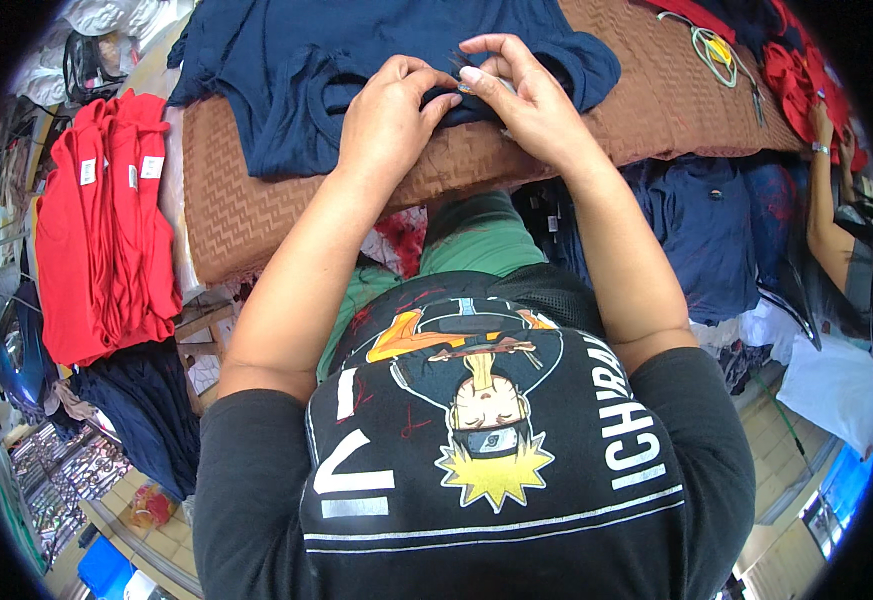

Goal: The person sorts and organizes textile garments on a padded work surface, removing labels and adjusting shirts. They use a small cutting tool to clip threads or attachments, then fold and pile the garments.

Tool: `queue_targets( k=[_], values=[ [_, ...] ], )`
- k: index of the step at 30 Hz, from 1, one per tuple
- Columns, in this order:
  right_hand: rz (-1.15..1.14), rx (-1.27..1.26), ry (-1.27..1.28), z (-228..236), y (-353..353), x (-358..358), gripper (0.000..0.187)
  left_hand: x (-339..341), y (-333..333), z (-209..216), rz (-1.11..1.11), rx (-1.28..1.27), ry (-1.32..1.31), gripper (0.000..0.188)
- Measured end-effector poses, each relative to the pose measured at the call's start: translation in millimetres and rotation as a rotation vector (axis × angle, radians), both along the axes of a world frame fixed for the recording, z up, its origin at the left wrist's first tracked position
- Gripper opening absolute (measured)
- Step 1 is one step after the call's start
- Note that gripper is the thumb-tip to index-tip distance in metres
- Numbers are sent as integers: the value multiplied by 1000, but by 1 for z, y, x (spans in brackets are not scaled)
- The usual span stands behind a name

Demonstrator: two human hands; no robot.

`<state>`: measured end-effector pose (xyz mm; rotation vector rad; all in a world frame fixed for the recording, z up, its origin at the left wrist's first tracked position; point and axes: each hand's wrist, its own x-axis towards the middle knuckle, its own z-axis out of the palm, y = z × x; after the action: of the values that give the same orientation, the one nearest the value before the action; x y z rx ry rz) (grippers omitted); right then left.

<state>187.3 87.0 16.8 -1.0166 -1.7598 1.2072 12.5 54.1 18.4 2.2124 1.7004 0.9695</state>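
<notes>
A navy blue garment (301,60) with ribbed edges lies on the brown cloth-covered table in front of me. My left hand (391,112) rests over its near edge, thumb and forefinger pinched together on the navy fabric. Close beside it, my right hand (524,100) is closed with the thumb forward and a finger raised. Between its fingers shows a bit of a small metal tool, mostly hidden by the hand; its kind cannot be made out. The fingertips of both hands nearly meet at the garment.
Folded red garments (106,230) with white tags hang at the left. The brown patterned cloth (226,210) covers the work surface. A pale green cord (706,50) lies at the far right. Navy garments (696,240) are piled below the right edge. Another person's arm (826,215) reaches red cloth at the right.
</notes>
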Motion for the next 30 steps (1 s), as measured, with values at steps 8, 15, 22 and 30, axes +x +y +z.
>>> queue_targets(
  k=[8,15,22,30],
  values=[
    [-24,53,-156,-4,-5,8,20,-11,6,3,71,-368,-257,19],
    [24,231,-276,-3,-7,7,18,-13,8,-4,31,-373,-400,23],
    [7,383,-493,6,-7,-6,18,-17,7,4,-124,-248,-359,25],
    [-72,227,-355,42,-5,30,28,-40,-18,59,-451,-341,-282,30]
  ],
)
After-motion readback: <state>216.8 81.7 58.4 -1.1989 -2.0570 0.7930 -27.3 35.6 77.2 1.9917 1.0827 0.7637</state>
